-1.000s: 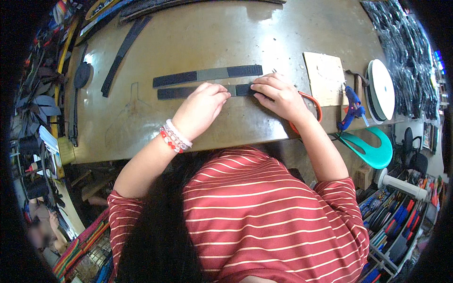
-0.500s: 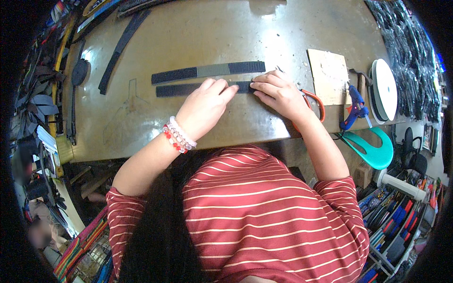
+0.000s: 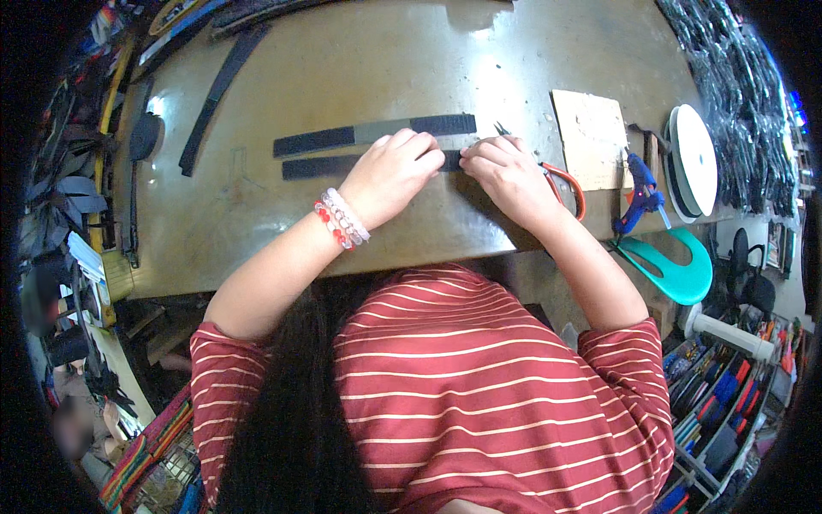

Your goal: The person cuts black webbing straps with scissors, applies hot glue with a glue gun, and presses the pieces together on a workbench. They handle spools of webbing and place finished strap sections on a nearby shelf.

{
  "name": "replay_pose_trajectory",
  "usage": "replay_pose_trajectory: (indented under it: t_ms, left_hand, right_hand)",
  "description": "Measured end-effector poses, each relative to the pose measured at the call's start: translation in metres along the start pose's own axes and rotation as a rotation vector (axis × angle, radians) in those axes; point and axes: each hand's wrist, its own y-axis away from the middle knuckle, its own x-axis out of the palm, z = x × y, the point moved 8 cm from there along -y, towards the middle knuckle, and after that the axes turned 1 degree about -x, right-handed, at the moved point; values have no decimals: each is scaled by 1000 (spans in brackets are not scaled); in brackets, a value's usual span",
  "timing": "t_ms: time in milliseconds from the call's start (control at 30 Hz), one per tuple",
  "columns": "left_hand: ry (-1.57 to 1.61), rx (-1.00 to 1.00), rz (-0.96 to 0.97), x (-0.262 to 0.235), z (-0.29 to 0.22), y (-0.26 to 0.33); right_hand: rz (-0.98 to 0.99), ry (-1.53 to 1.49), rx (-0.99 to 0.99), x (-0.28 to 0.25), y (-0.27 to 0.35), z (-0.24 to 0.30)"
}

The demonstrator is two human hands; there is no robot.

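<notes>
Two long black webbing-like strips lie side by side on the brown table. The farther strip (image 3: 312, 141) has a grey-green middle section and black ends, and neither hand holds it. Across the nearer strip (image 3: 317, 166) rests my left hand (image 3: 394, 176), its fingers bent and pressed together on the strip's right part. My right hand (image 3: 507, 176) pinches that strip's right end, with the fingertips hiding the tip. A short black stretch shows between the two hands. Beside and partly under my right hand is an orange-handled tool (image 3: 572, 190), pliers or scissors, its dark tip pointing away.
To the right lie a pale board (image 3: 591, 141), a blue glue gun (image 3: 640, 195) and a white spool (image 3: 695, 163). A teal curved piece (image 3: 672, 272) juts past the table edge. Another black strip (image 3: 214, 107) and a black roll (image 3: 145, 135) lie at the left. Dark plastic-wrapped bundles (image 3: 736, 111) fill the far right.
My left hand has slid right along the nearer strip, closer to my right hand. My right hand stays at the strip's end. The whole view has shifted slightly.
</notes>
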Motion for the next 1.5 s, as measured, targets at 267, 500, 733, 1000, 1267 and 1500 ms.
replay_pose_trajectory:
  t_ms: [267, 500, 733, 1000, 1267, 1500]
  left_hand:
    - [75, -396, -47, -32, 40, 61]
    - [67, -348, -70, -38, 66, 23]
    - [326, -579, -20, -41, 88, 51]
    - [137, -1135, -461, -192, 264, 246]
    - [-462, -1118, -281, -206, 379, 241]
    - [-631, -1100, -31, -205, 430, 251]
  right_hand:
    - [-570, -252, 545, -45, 65, -50]
    - [-739, -605, 694, -23, 86, -76]
    - [-572, -346, 580, -32, 71, -61]
    - [-476, -248, 586, -27, 63, -55]
    - [-431, -130, 619, -29, 51, -45]
    - [-99, 191, 905, -37, 100, -30]
